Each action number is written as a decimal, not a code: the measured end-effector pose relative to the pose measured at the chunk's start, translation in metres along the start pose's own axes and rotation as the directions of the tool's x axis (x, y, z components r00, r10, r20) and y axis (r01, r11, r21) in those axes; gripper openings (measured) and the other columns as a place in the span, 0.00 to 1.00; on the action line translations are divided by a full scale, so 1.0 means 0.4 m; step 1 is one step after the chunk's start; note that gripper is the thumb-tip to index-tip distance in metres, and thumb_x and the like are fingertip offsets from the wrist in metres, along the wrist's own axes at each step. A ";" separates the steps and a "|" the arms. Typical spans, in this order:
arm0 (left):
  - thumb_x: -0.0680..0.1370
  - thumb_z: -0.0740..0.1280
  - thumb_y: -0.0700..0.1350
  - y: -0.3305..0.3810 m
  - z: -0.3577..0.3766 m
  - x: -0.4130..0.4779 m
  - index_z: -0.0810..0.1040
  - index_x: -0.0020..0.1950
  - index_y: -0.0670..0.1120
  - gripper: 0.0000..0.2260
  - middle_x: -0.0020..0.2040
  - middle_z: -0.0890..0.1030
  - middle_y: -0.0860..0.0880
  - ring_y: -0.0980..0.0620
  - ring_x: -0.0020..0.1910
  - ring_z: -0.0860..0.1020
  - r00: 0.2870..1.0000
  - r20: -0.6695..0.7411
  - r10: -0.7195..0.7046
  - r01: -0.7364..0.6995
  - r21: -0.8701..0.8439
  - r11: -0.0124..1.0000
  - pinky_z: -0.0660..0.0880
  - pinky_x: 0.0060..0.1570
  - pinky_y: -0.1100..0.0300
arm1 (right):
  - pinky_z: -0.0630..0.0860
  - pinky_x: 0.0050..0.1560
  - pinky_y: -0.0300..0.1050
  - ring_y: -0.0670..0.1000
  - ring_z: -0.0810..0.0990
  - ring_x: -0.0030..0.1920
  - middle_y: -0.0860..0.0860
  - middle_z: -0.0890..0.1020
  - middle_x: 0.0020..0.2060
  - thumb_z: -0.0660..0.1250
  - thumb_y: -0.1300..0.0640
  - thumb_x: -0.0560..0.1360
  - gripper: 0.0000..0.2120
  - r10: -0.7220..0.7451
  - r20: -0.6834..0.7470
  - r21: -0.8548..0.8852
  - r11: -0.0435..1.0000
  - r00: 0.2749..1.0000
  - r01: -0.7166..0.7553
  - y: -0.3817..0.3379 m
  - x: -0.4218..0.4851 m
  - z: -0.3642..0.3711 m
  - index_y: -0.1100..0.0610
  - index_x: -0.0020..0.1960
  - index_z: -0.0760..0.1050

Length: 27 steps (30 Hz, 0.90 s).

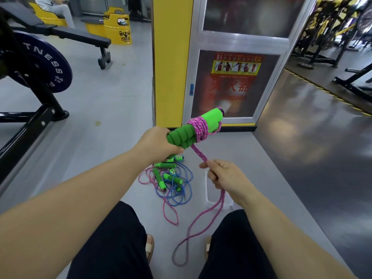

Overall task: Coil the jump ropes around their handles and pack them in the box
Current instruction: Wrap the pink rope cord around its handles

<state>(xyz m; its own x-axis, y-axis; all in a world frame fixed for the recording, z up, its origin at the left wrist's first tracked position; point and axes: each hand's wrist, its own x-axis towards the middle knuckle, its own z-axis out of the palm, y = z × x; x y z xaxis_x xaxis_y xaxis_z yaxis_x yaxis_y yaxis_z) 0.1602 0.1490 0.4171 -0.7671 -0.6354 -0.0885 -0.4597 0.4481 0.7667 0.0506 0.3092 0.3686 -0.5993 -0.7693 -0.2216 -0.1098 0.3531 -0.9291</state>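
The left hand [159, 143] grips two green foam handles [211, 119] held together and raised before a yellow pillar [171, 57]. A pink rope [198, 127] is wound around their middle. The right hand [227, 178] pinches the rope's free length just below the coil, and the slack drops between the knees to a loop on the grey floor [100, 109]. Beyond lies a tangle of other jump ropes [171, 178]. Just right of it is a clear box [207, 188], largely hidden behind the right hand. A weight bench [80, 35] and weight plate [46, 63] stand at left.
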 end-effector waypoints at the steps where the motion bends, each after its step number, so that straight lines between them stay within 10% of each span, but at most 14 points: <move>1: 0.71 0.73 0.45 0.000 -0.008 0.005 0.74 0.38 0.44 0.09 0.32 0.76 0.48 0.48 0.33 0.75 0.998 -0.046 0.050 -0.040 0.210 0.977 0.72 0.30 0.60 | 0.61 0.28 0.33 0.42 0.62 0.23 0.47 0.67 0.25 0.56 0.53 0.81 0.14 -0.020 0.018 -0.108 0.994 1.000 0.022 -0.008 -0.008 0.000 0.56 0.45 0.77; 7: 0.76 0.63 0.42 -0.005 0.014 -0.006 0.76 0.51 0.45 0.06 0.47 0.80 0.45 0.46 0.39 0.72 0.987 0.024 0.157 -0.121 0.752 0.649 0.68 0.36 0.57 | 0.69 0.39 0.45 0.50 0.74 0.36 0.49 0.76 0.33 0.58 0.50 0.79 0.13 -0.234 0.199 -0.722 0.621 0.952 0.304 -0.114 -0.014 -0.027 0.57 0.47 0.77; 10: 0.75 0.61 0.39 0.012 0.020 -0.027 0.75 0.56 0.46 0.10 0.50 0.79 0.46 0.46 0.41 0.72 0.980 0.135 0.148 -0.193 0.835 0.515 0.68 0.37 0.57 | 0.69 0.38 0.33 0.40 0.74 0.36 0.40 0.78 0.35 0.64 0.50 0.76 0.08 -0.278 0.244 -0.771 0.526 0.929 0.359 -0.174 -0.002 -0.081 0.49 0.52 0.79; 15: 0.75 0.65 0.43 0.052 0.020 -0.046 0.74 0.61 0.51 0.14 0.50 0.79 0.50 0.50 0.42 0.70 0.907 0.368 0.205 -0.421 0.786 0.452 0.69 0.39 0.58 | 0.73 0.42 0.39 0.39 0.77 0.40 0.37 0.80 0.37 0.74 0.47 0.67 0.09 -0.263 0.463 -0.724 0.439 0.847 0.532 -0.238 0.010 -0.116 0.40 0.47 0.81; 27: 0.71 0.74 0.46 0.051 -0.031 -0.055 0.79 0.57 0.54 0.15 0.45 0.82 0.57 0.60 0.42 0.77 0.761 0.507 0.406 -0.608 0.338 0.718 0.71 0.42 0.72 | 0.73 0.51 0.36 0.41 0.78 0.41 0.43 0.81 0.36 0.65 0.48 0.72 0.07 -0.140 0.596 -0.343 0.846 0.791 0.408 -0.138 0.036 -0.154 0.50 0.41 0.78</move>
<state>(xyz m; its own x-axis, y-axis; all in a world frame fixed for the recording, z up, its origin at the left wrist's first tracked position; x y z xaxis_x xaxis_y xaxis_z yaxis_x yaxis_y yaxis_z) 0.1730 0.1644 0.4427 -0.9968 0.0171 -0.0787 -0.0149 0.9208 0.3897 -0.0008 0.3116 0.4348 0.0139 -0.9752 -0.2211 -0.6093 0.1671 -0.7752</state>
